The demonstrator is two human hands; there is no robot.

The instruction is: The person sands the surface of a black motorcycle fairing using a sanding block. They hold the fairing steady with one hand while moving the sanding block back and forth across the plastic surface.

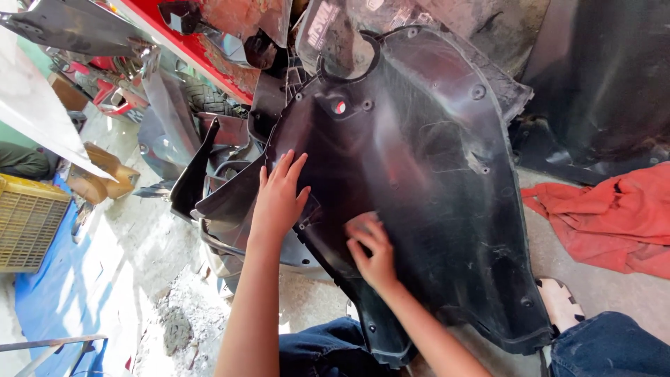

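A large black plastic scooter body panel point(433, 181) leans upright in front of me, its inner side facing me. My left hand point(279, 195) lies flat on its left edge with fingers spread. My right hand point(373, 251) presses a small grey pad or piece of paper point(361, 223) against the panel's lower middle. The pad is mostly hidden under my fingers.
More black panels point(223, 188) and a red body part point(209, 49) are stacked behind and to the left. A red cloth point(607, 216) lies on the floor at right. A yellow crate point(28, 223) on blue sheeting sits far left. My knees point(607, 345) are at the bottom.
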